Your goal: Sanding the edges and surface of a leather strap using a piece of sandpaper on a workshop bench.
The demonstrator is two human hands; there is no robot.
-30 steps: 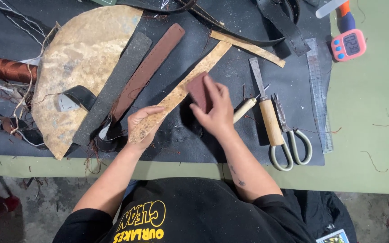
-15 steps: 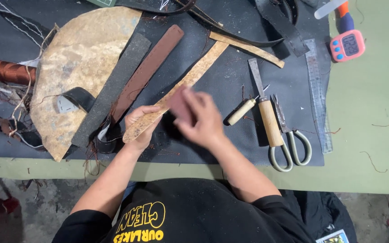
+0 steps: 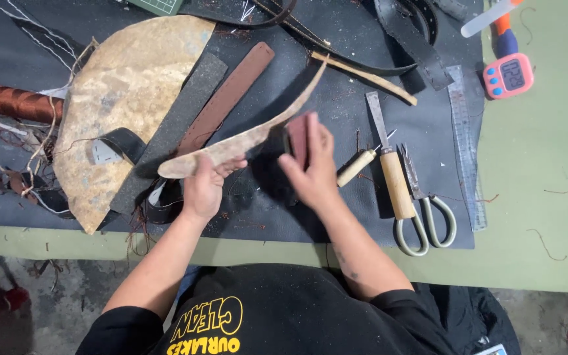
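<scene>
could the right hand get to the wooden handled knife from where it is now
Probably yes: the wooden-handled knife lies uncovered just beside the right hand, but that hand holds a dark red block.

Leather strip (image 3: 244, 139), tan, raw and rough, mottled. Small block (image 3: 298, 139), dull reddish-brown, matt. Large hide (image 3: 126, 98) at upper left: pale tan, blotchy, dry-looking. Mat (image 3: 336, 197) over the worktop (image 3: 540, 197): black, faintly grained, dusty; worktop itself matt green. Knife (image 3: 389, 164): bare metal blade, pale wood handle. Scissors (image 3: 425, 210): dull metal. Ruler (image 3: 465, 144): clear plastic. Thread spool (image 3: 18, 102): glossy copper-brown.
</scene>
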